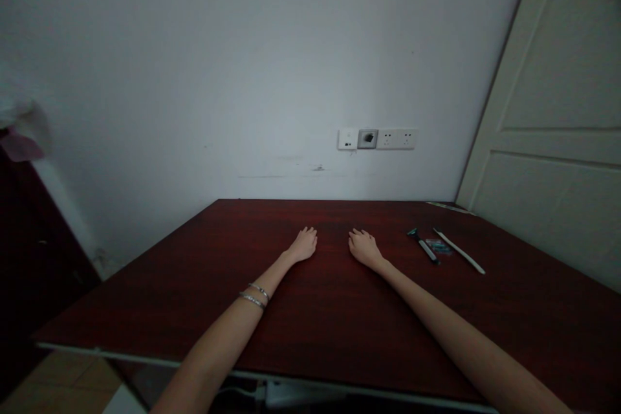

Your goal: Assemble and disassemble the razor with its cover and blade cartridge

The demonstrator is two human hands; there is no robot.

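Note:
My left hand (303,245) and my right hand (363,247) both lie flat, palms down, on the dark red table (204,284), a short gap between them. Their fingers are stretched out and hold nothing. Two thin bracelets (254,294) sit on my left forearm. To the right of my right hand lie a razor with a dark handle (424,246), a small blue-and-red packet (439,246) and a long thin white stick (458,250). None of these touch my hands.
The table stands against a white wall with a row of sockets (377,138). A pale door (557,142) is at the right. A dark cabinet (29,259) stands at the left. A white power strip (295,393) lies below the table's near edge.

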